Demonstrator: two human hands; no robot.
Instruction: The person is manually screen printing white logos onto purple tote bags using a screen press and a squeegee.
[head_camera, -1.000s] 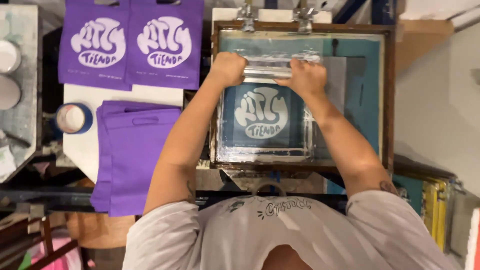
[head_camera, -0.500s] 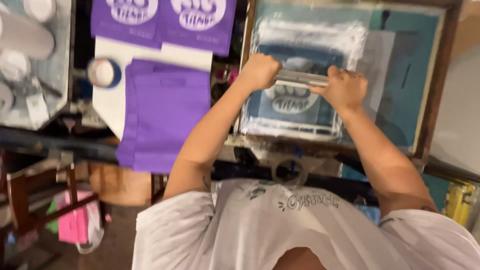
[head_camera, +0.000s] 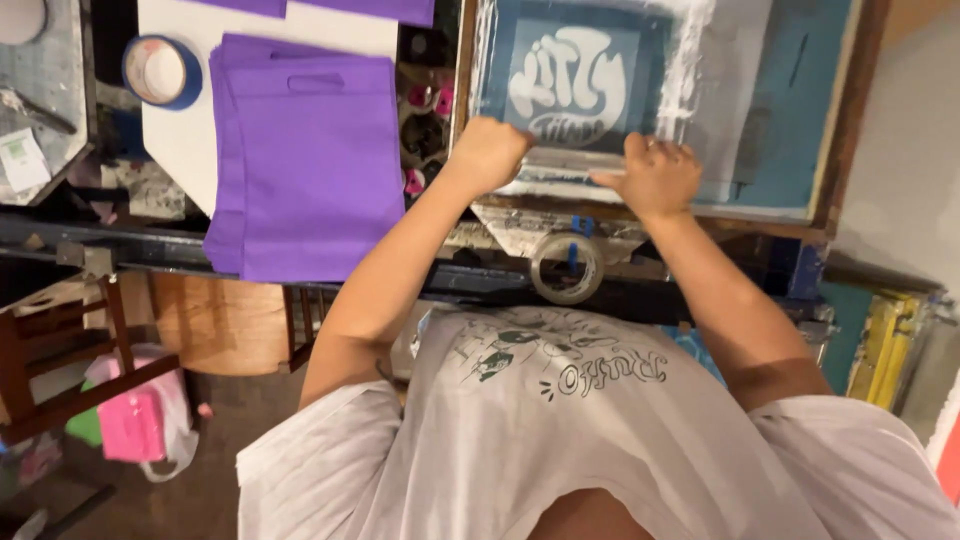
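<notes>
Head view: our left hand (head_camera: 487, 155) and right hand (head_camera: 655, 178) clench the squeegee (head_camera: 570, 160). It lies crosswise at the screen frame's (head_camera: 838, 120) near edge.

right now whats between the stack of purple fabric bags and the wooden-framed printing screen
In the head view, a dark gap holding cluttered pink and white ink pots separates the purple fabric bags from the wooden-framed printing screen.

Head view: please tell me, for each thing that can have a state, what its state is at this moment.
left hand: closed on the squeegee handle.
right hand: pressing on the squeegee, fingers bent.
squeegee: at the near edge of the screen, held by both hands.
printing screen: lying flat, white ink smeared on the mesh.
purple bags: stacked flat, blank.
blue tape roll: lying flat on the white board.
clear tape roll: hanging under the frame.
</notes>
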